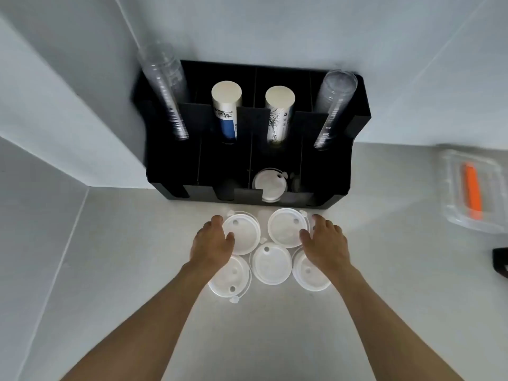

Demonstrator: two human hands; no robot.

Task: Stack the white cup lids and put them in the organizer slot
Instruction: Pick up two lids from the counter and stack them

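Five round white plastic cup lids lying flat on the pale countertop [275,339], packed close in two rows just in front of the black plastic organizer [324,166]. Back row: back-left lid [244,233] and back-right lid [286,228], side by side. Front row: front-left lid [229,276], middle lid [270,264], front-right lid [309,272], edges touching or nearly so. Small sip holes showing on the tops, little tabs sticking out at the rims.

Left hand [211,243] spread palm-down over the left edge of the back-left lid, fingers loosely curled, thumb resting on its top; clasped around the rim or merely resting, cannot tell. Right hand [325,242] mirrored on the other side, fingers open over the right edge of the back-right lid, thumb on its surface, heel covering part of the front-right lid; an actual grip here, equally unclear. Both forearms bare, reaching in from the bottom.

One more white lid [269,185] already sitting in a lower front slot of the organizer, right of centre, leaning slightly. Behind it, upper compartments: a stack of clear plastic cups [165,92] at the far left, another clear stack [332,105] at the far right, and two stacks of white paper cups between, one with a blue band [226,111], one with black line print [279,114].

Off to the right on the counter, a clear plastic box [472,188] with something orange [472,193] inside, well apart from the lids.
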